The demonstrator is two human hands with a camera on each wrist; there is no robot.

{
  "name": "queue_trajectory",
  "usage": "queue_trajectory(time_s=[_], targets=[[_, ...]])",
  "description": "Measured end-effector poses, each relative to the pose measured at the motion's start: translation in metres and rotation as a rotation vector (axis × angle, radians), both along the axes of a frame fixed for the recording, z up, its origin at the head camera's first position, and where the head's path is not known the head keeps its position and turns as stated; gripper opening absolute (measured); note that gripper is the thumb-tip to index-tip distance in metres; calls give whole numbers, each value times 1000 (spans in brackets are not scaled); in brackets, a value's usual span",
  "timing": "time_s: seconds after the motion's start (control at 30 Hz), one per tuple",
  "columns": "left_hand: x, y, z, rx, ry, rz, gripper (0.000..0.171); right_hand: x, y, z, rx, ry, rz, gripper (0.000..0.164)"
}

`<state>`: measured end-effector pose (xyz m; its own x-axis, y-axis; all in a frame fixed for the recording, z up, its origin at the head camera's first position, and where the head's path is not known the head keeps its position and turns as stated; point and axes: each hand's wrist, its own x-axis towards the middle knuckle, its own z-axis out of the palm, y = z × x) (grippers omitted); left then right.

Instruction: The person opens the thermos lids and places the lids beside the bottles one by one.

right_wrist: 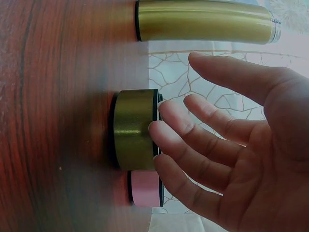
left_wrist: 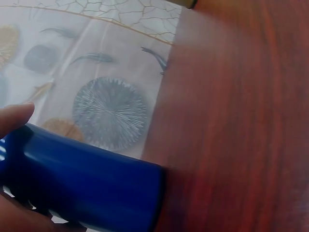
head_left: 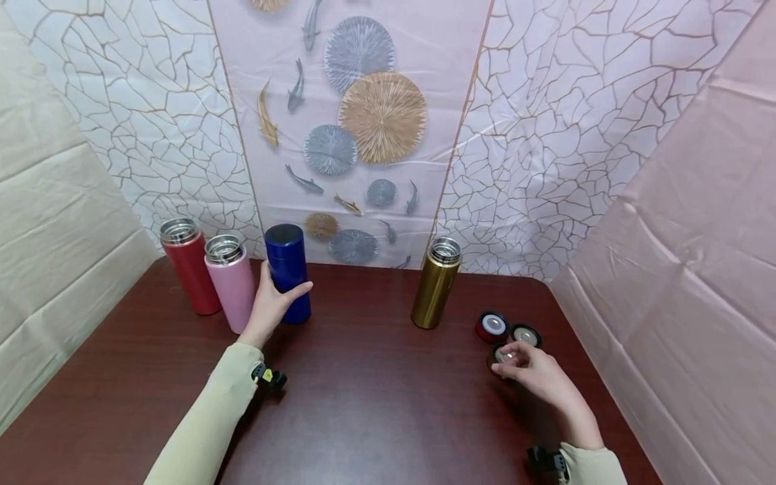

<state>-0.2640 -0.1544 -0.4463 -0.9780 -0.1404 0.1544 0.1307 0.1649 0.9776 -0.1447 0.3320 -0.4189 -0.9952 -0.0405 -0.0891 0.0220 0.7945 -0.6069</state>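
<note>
My left hand (head_left: pixel 267 306) holds a blue thermos (head_left: pixel 287 263), its thumb on the near right side and its fingers around the left. The thermos stands on the table with its lid on. In the left wrist view, the blue body (left_wrist: pixel 91 181) lies between thumb and fingers. My right hand (head_left: pixel 542 374) hovers at a gold lid (right_wrist: pixel 135 130), fingertips at the lid's upper rim and thumb well apart; whether they touch cannot be told. Beside it sit a pink lid (right_wrist: pixel 146 188) and a red lid (head_left: pixel 493 326), undersides up.
An uncapped gold thermos (head_left: pixel 433 289) stands right of centre at the back. Uncapped pink (head_left: pixel 233 286) and red (head_left: pixel 194 273) thermoses stand left of the blue one. The dark red table (head_left: pixel 364 397) meets a patterned cloth (head_left: pixel 364 222) behind.
</note>
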Motion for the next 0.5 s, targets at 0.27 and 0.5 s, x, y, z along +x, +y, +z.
queue_trajectory(time_s=[0.27, 0.5], targets=[[0, -1, -2, -6, -9, 13, 95, 3, 0, -2, -20, 10, -4, 44], [0, -4, -3, -30, -31, 5, 97, 5, 0, -1, -29, 22, 6, 41]])
